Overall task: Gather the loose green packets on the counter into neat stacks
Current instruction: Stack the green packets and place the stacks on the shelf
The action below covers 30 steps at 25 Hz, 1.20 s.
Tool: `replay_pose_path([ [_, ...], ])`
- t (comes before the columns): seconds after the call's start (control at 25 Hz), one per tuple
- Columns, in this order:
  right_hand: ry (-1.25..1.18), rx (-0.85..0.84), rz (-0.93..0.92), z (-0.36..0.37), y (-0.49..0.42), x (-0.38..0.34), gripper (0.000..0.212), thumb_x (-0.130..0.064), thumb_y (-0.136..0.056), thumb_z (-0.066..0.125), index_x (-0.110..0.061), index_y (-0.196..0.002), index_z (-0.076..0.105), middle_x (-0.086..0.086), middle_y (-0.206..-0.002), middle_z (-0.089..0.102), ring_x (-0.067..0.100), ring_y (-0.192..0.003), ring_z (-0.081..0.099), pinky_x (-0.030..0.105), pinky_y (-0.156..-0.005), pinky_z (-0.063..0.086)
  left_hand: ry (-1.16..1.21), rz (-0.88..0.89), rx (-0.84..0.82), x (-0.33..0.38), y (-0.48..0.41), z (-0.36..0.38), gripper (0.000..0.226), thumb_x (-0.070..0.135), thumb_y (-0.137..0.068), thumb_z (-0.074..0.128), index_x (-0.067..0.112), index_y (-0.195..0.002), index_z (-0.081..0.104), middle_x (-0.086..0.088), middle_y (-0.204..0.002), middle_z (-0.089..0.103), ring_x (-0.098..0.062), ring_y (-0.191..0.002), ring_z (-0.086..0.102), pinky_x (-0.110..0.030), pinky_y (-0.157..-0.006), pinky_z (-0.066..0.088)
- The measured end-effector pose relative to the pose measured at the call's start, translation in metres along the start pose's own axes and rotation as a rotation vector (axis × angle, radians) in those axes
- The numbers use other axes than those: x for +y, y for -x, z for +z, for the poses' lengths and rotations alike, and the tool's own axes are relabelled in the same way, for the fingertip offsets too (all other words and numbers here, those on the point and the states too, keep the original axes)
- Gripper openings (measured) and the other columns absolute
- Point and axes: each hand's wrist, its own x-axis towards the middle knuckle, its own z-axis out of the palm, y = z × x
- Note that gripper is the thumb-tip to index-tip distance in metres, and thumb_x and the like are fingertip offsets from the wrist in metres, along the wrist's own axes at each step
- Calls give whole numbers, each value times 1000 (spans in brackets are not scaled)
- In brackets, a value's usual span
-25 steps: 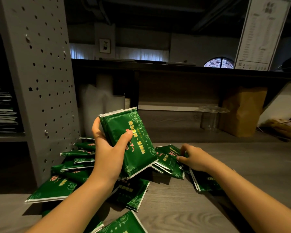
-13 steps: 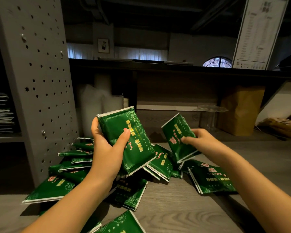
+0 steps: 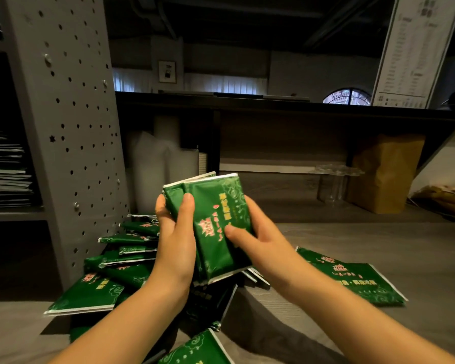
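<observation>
Grip state: the left grip (image 3: pixel 175 245) holds a stack (image 3: pixel 216 206) of packets upright above the tabletop (image 3: pixel 352 240), thumb curled over its front face, and the right grip (image 3: pixel 252 237) clasps the stack's right edge, thumb on the front. Below and left, loose packets (image 3: pixel 121 258) lie heaped on the tabletop against a perforated panel (image 3: pixel 71 127); a single packet (image 3: pixel 352 282) lies flat at the right, partly behind the right forearm.

The place is the staff side of a shop counter (image 3: pixel 352 245). A printed board (image 3: pixel 415 48) stands on its raised ledge (image 3: pixel 247 101). A pegboard (image 3: pixel 71 114), paper bag (image 3: pixel 384 174) and branded packets (image 3: pixel 90 292) occupy it.
</observation>
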Motion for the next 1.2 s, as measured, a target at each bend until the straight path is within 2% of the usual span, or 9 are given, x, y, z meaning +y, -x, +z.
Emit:
replay_pose_path([
  [0.16,32,-75,-42,10,2,10,67,-26,-84,50,-41,-143,22,-14,-138,48,2,-127,46,36,-110,37,-36,28,-76,3,6,1,80,38,-65,65,35,-137,30,-3,-108,68,-17,-89,70,-33,-68,57],
  [0.28,66,-165,-3,1,-3,13,73,-36,-84,48,-39,-148,13,-17,-149,33,1,-136,33,33,-114,31,-105,61,-64,2,2,1,78,17,-71,72,32,-136,31,-1,-105,68,-18,-90,69,-32,-66,56],
  [0.44,270,-48,-8,-34,-11,3,44,-30,-97,37,-23,-140,40,-15,-133,51,-6,-122,47,7,-98,37,-123,79,28,6,-6,-3,61,13,-82,67,26,-132,33,-5,-107,63,-24,-95,66,-41,-73,57],
  [0.6,652,124,79,-74,-17,20,35,-9,-98,41,-23,-128,53,-7,-126,57,7,-120,50,19,-98,38,-109,119,111,11,-17,-15,63,17,-84,66,29,-134,29,-7,-113,60,-27,-101,64,-49,-83,54],
  [0.68,778,45,140,-82,-15,29,41,-4,-96,42,-24,-130,51,-7,-135,51,8,-130,42,20,-103,32,-99,123,132,13,-20,-19,55,17,-85,65,28,-127,31,-6,-112,60,-26,-100,64,-49,-84,54],
  [0.8,831,-192,248,-81,-13,31,58,0,-93,40,-31,-142,36,-12,-151,27,6,-143,10,28,-114,14,-90,120,132,12,-21,-20,46,17,-85,65,31,-114,32,-5,-109,59,-27,-101,63,-48,-83,54],
  [0.92,832,-226,300,-73,-13,35,52,-13,-99,40,-26,-147,25,-6,-152,28,12,-141,21,23,-112,18,-83,121,122,10,-22,-20,48,16,-85,65,31,-117,33,-6,-113,59,-27,-102,63,-51,-86,53],
  [1.08,1130,-176,485,-76,-17,49,66,-53,-95,39,-20,-148,18,7,-148,38,27,-133,38,40,-108,30,-84,124,110,9,-20,-18,58,15,-85,65,29,-130,30,-4,-113,59,-26,-101,63,-49,-83,54],
  [1.2,1007,-116,443,-77,-16,48,78,-53,-85,58,-23,-146,21,4,-144,41,24,-129,41,42,-108,33,-86,123,109,9,-19,-17,61,15,-85,66,29,-131,30,-4,-112,59,-26,-101,63,-48,-82,55],
])
